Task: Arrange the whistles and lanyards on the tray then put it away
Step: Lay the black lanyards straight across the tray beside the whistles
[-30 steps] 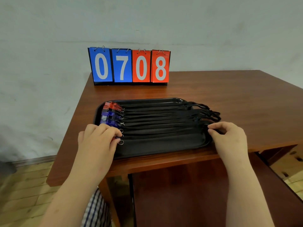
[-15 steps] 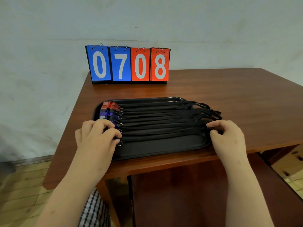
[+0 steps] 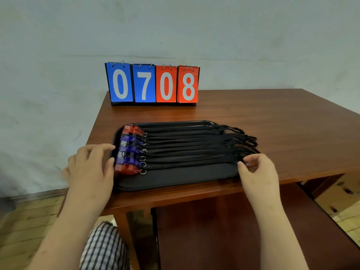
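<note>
A black tray (image 3: 185,176) lies on the brown table (image 3: 272,123) near its front edge. Several red and blue whistles (image 3: 128,151) sit in a row along the tray's left end. Their black lanyards (image 3: 194,151) run straight to the right, with the loops hanging over the right rim. My left hand (image 3: 91,168) is at the tray's left rim, fingers relaxed and spread, thumb beside the front red whistle (image 3: 128,169). At the tray's right end, my right hand (image 3: 259,172) has loosely curled fingers, and its fingertips are at the front lanyard loops.
A flip scoreboard (image 3: 153,84) reading 0708 stands at the table's back left, against the wall. A dark wooden surface (image 3: 233,230) sits lower, under the table's front edge. Plaid cloth (image 3: 103,248) shows at the bottom left.
My left hand has come off the whistles and moved left to the tray's rim, its fingers opening. The front whistles now show. My right hand stays at the lanyard ends.
</note>
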